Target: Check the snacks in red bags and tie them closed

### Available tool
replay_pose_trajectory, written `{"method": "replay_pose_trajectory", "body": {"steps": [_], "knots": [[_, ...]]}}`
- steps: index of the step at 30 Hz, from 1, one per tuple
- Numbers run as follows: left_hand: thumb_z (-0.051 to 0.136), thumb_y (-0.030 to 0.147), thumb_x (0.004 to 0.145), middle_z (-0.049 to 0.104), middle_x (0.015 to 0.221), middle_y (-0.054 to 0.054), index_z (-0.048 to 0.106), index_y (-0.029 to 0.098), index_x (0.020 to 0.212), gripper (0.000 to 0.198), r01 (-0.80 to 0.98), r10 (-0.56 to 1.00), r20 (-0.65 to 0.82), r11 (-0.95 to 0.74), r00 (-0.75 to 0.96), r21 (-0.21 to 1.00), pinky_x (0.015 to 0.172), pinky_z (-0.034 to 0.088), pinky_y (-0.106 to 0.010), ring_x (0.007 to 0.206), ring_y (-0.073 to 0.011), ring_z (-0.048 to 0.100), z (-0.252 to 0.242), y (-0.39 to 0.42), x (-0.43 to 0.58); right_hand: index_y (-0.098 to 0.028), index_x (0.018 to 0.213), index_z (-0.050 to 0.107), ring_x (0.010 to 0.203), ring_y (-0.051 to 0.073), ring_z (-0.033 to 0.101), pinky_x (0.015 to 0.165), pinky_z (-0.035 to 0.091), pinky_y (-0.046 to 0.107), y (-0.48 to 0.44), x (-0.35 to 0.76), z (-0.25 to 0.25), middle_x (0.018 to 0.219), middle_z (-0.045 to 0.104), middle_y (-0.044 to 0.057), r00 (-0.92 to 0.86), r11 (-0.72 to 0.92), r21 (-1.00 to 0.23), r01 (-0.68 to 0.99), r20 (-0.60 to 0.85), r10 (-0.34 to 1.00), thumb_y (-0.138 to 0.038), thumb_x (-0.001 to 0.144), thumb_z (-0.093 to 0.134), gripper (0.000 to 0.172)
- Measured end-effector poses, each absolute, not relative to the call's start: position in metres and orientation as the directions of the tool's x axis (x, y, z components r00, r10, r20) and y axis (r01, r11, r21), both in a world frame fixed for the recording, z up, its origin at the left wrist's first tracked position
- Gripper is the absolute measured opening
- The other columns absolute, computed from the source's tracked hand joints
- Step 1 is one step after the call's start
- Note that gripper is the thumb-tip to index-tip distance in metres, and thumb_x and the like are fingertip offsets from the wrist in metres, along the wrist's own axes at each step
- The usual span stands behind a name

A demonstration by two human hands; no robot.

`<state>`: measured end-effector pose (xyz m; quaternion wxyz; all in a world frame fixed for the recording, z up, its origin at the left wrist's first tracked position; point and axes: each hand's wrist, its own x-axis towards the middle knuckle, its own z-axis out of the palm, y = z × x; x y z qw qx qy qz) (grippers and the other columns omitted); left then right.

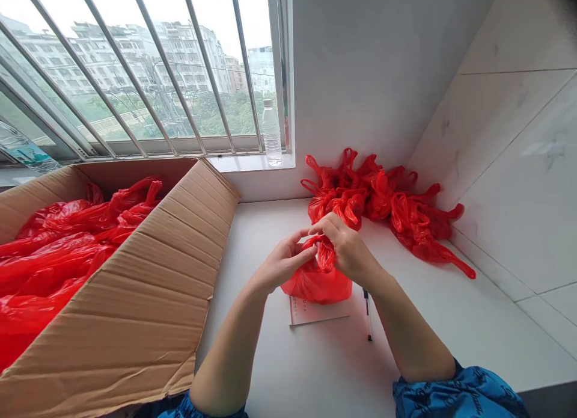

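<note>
A red plastic bag (320, 285) sits on the white table in front of me, its top gathered and twisted between my hands. My left hand (288, 258) is closed on the bag's top from the left, thumb and fingers around a loop of the plastic. From the right, my right hand (345, 243) grips the gathered top, its fingertips meeting those of the left. Under the bag lies a printed sheet of paper (315, 314), partly covered. A black-and-clear pen (368, 316) rests beside it, near my right forearm. The bag's contents are hidden.
Several knotted red bags (378, 195) are heaped against the wall at the back right. On the left stands an open cardboard box (180, 249) full of red plastic bags (81, 243). A water bottle (271, 135) stands on the windowsill; another bottle (27, 150) lies tilted at far left.
</note>
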<state>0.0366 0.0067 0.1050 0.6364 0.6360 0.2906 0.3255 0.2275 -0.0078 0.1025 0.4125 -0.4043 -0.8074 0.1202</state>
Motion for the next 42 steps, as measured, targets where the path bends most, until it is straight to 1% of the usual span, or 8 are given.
{"method": "replay_pose_trajectory", "body": {"steps": [6,10,21,25,28,31,34,42], "knots": [[0.052,0.051,0.097,0.071,0.109,-0.009,0.066,0.023,0.129,0.045,-0.055,0.836,0.045,-0.017,0.548,0.998,0.085,0.052,-0.032,0.095,-0.0200,0.065,0.105,0.007,0.035,-0.022,0.091,0.056,0.083,0.017,0.060,0.068,0.049,0.030,-0.013,0.227,0.102,0.098,0.056,0.005,-0.257,0.676,-0.412,0.611,0.704,0.662,-0.018,0.094,0.055,0.005],[0.059,0.050,0.093,0.070,0.118,-0.010,0.072,0.021,0.120,0.042,-0.094,0.932,0.144,-0.119,0.332,0.988,0.088,0.049,-0.030,0.103,-0.0197,0.063,0.101,0.014,0.030,-0.023,0.078,0.059,0.076,0.016,0.057,0.065,0.046,0.029,-0.025,0.243,0.097,0.087,0.058,0.003,-0.233,0.677,-0.440,0.590,0.710,0.665,-0.032,0.094,0.064,0.018],[0.070,0.039,0.079,0.069,0.121,-0.014,0.067,0.015,0.120,0.047,-0.386,0.997,-0.062,0.040,-0.044,0.922,0.085,0.049,-0.026,0.106,-0.0186,0.066,0.042,0.035,0.000,-0.021,0.067,0.065,0.066,0.016,0.054,0.061,0.046,0.029,-0.078,0.286,0.042,0.072,0.057,0.001,-0.310,0.330,-0.841,0.429,0.206,0.928,-0.050,0.092,0.062,0.038],[0.064,0.047,0.089,0.060,0.137,-0.015,0.032,0.025,0.153,0.075,-0.058,0.999,0.038,-0.039,-0.016,0.998,0.104,0.043,-0.039,0.124,-0.0235,0.059,0.032,0.007,-0.012,-0.027,0.122,0.066,0.109,0.024,0.064,0.091,0.054,0.040,-0.073,0.305,0.024,0.122,0.065,0.008,-0.283,0.243,-0.865,0.439,0.124,0.951,-0.052,0.098,0.050,0.038],[0.057,0.057,0.092,0.046,0.152,-0.016,0.033,0.025,0.153,0.073,0.420,0.987,0.144,-0.159,0.066,0.894,0.113,0.035,-0.048,0.140,-0.0296,0.044,0.036,-0.014,-0.007,-0.032,0.155,0.031,0.144,0.032,0.038,0.114,0.038,0.052,-0.062,0.300,0.009,0.159,0.035,0.010,-0.233,0.280,-0.714,0.642,0.167,0.958,-0.055,0.087,0.064,0.079],[0.055,0.059,0.091,0.038,0.157,-0.015,0.044,0.022,0.147,0.068,0.705,0.935,0.216,-0.354,0.281,0.615,0.120,0.024,-0.053,0.147,-0.0326,0.033,0.034,-0.023,0.017,-0.030,0.161,0.006,0.153,0.031,0.020,0.121,0.030,0.052,-0.046,0.272,-0.002,0.167,0.017,0.010,-0.386,0.434,-0.587,0.683,0.214,0.897,-0.054,0.083,0.067,0.102],[0.048,0.050,0.097,0.038,0.158,-0.013,0.040,0.021,0.149,0.060,0.767,0.875,0.254,-0.484,0.412,0.421,0.123,0.019,-0.052,0.149,-0.0293,0.031,0.021,-0.017,0.041,-0.026,0.161,-0.004,0.154,0.029,0.017,0.121,0.028,0.052,-0.025,0.241,-0.013,0.167,0.017,0.012,-0.425,0.509,-0.531,0.678,0.282,0.860,-0.050,0.091,0.058,0.097],[0.038,0.047,0.101,0.038,0.159,-0.010,0.042,0.019,0.148,0.054,0.836,0.897,0.235,-0.437,0.375,0.333,0.123,0.021,-0.050,0.151,-0.0270,0.028,-0.016,-0.003,0.039,-0.019,0.160,0.017,0.152,0.032,0.020,0.121,0.028,0.054,0.002,0.232,-0.050,0.164,0.026,0.013,-0.402,0.482,-0.453,0.750,0.267,0.876,-0.054,0.089,0.057,0.089]]}}
